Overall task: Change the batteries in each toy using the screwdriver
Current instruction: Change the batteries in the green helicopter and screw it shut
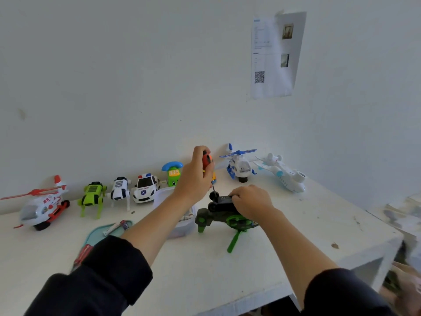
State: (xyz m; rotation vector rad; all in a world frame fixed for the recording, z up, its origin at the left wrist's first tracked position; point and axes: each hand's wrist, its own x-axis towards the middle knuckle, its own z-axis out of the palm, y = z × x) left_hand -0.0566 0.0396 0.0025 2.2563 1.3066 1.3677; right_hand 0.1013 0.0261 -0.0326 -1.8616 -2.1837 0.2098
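A dark green toy helicopter (pixel 224 218) lies upside down on the white table (pixel 296 224), black wheels and underside up, bright green rotor blades splayed beneath it. The right hand (pixel 249 201) curls over its black belly, gripping it. The left hand (pixel 196 176), just behind the helicopter, is wrapped round the red-orange handle of a screwdriver (pixel 208 169), whose thin black shaft stands upright with its tip on the helicopter's underside.

Left of the helicopter, a white police car (pixel 145 188) reads "POLICE" on its hood. The sheet (pixel 275 55) on the wall above carries a QR code; its other print is too small to read.

A clear plastic box (pixel 182 215) beside the helicopter is largely hidden by the left forearm. Batteries (pixel 116 226) lie on a teal tray (pixel 100 233) further left, their labels illegible.
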